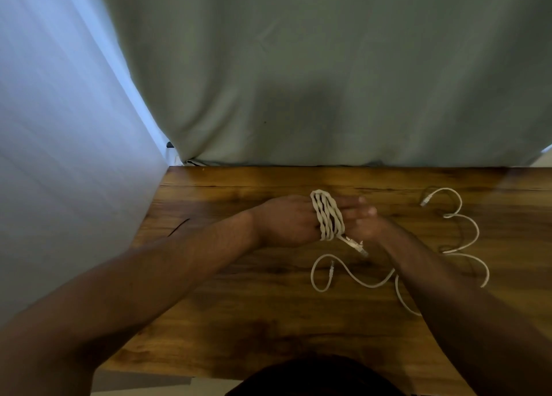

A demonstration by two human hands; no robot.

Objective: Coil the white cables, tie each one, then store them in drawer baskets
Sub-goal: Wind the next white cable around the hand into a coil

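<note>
A white cable coil (327, 215) is wound in several loops around the fingers of my left hand (283, 222), which holds it above the wooden table (239, 291). My right hand (366, 224) is right against the coil's right side, and its blurred fingers grip the cable's tail. The tail's connector end (358, 246) sticks out below the two hands. A second white cable (358, 280) lies loose in an S shape under my right forearm. A third white cable (466, 234) snakes along the table's right side.
A grey-green curtain (328, 82) hangs behind the table's far edge, and a pale blue-white one (59, 156) hangs on the left. A dark scratch (179, 227) marks the table's left part. No drawer or basket is in view.
</note>
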